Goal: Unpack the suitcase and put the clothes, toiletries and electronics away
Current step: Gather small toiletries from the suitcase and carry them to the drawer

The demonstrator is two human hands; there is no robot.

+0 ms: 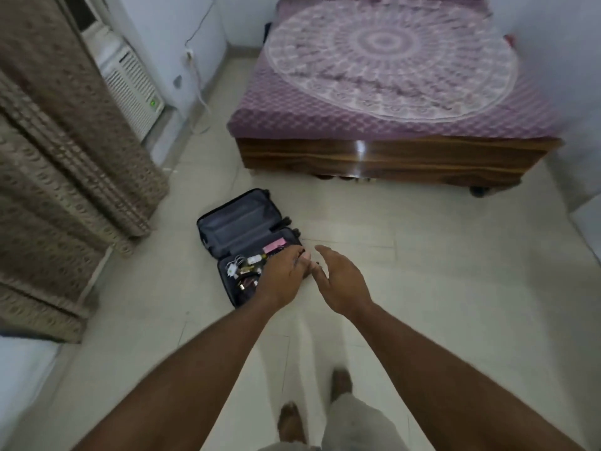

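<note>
1. Overhead, a person stands on a pale tiled floor (422, 288) with both arms stretched forward and two feet in view at 6 o'clock.
2. Left hand (283, 275) hangs over the near half of the suitcase, fingers relaxed and straight, gripping nothing that can be seen.
3. Right hand (341, 278) hovers just beside it at 3 o'clock, palm turned inward, fingers spread and empty.
4. An open dark suitcase (240, 229) lies flat on the floor, near the middle of the view; its far half shows only grey lining.
5. Its near half holds a jumble of small items: white cables and a charger (234, 265), a pink box (272, 247), and small bottles too blurred to identify.
6. A bed (390, 92) with a purple mandala cover on a wooden frame fills 1 o'clock.
7. A brown patterned curtain (65, 157) hangs at 9 o'clock, with a white air cooler (130, 83) behind it at 11 o'clock.
</note>
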